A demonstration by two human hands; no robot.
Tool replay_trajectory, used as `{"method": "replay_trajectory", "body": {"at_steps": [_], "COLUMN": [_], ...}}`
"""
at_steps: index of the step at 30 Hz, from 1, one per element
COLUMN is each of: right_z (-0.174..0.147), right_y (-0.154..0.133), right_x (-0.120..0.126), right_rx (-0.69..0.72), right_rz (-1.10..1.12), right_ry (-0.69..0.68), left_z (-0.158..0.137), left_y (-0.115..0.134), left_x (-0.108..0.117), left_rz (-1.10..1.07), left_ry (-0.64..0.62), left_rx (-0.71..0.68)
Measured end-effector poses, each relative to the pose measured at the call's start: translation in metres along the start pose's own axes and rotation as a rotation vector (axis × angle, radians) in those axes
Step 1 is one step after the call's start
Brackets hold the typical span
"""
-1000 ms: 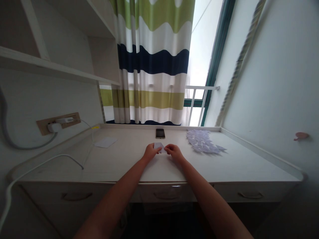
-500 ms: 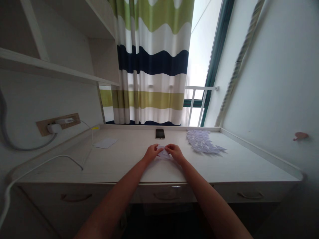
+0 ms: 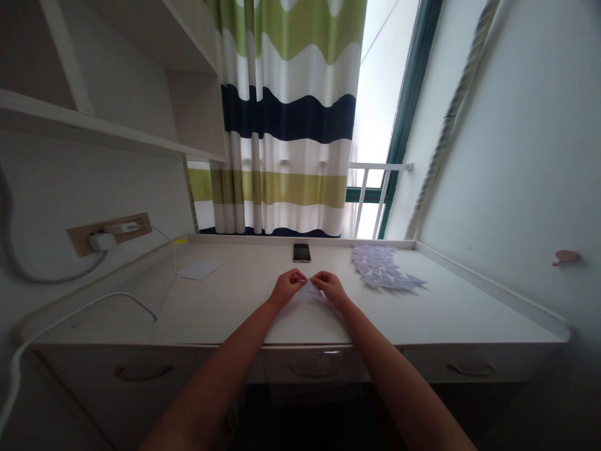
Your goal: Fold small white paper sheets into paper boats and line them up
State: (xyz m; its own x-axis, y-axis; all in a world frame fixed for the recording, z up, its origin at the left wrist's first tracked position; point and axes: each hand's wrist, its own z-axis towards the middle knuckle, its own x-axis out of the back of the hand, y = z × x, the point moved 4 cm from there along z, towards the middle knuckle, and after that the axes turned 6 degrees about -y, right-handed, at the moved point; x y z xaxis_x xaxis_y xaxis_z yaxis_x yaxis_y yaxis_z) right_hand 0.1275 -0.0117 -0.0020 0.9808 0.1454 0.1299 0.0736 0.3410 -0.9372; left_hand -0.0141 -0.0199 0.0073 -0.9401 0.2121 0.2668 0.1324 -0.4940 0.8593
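Between my two hands, just above the white desk (image 3: 263, 313), is a small piece of white folded paper (image 3: 310, 289). My left hand (image 3: 287, 287) pinches its upper left side with thumb and forefinger. At the upper right, my right hand (image 3: 329, 287) grips the paper, also between thumb and fingers. The fingertips of both hands are close together near the top of the paper. Its exact folds are too small to make out.
A phone (image 3: 302, 253) lies beyond my hands. Many folded white paper pieces (image 3: 382, 268) are piled at the right. Flat white paper (image 3: 200, 270) lies at the left, near a white cable (image 3: 136, 298) and a wall socket (image 3: 77, 240). A curtain (image 3: 291, 156) hangs behind the desk.
My left fingers have shifted toward the top of the paper, closer to my right fingertips. The paper's upper part now looks narrower and more pointed. Everything else stays in place.
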Motion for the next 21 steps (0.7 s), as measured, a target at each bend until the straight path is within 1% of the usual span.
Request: {"method": "replay_trajectory", "body": {"at_steps": [2, 4, 9, 12, 16, 21], "right_z": [0.0, 0.0, -0.003, -0.004, -0.004, -0.002], "right_y": [0.0, 0.0, -0.006, -0.01, -0.009, -0.003], "right_x": [0.002, 0.002, -0.002, -0.003, -0.003, -0.003], "right_rx": [0.0, 0.008, 0.089, 0.136, 0.159, 0.095], "right_rz": [-0.016, -0.034, -0.114, -0.185, -0.22, -0.117], "right_ry": [0.023, 0.028, -0.022, -0.017, -0.009, -0.048], "left_z": [0.0, 0.0, 0.001, 0.002, 0.003, 0.001], "left_y": [0.001, 0.002, -0.006, -0.011, -0.011, -0.007], "left_x": [-0.002, -0.003, -0.003, -0.005, -0.005, 0.0], "left_rz": [-0.013, -0.016, -0.082, -0.1, -0.043, 0.003], "left_ry": [-0.04, -0.07, -0.064, -0.1, -0.154, -0.133], "left_rx": [-0.01, 0.014, 0.187, 0.252, 0.257, 0.253]}}
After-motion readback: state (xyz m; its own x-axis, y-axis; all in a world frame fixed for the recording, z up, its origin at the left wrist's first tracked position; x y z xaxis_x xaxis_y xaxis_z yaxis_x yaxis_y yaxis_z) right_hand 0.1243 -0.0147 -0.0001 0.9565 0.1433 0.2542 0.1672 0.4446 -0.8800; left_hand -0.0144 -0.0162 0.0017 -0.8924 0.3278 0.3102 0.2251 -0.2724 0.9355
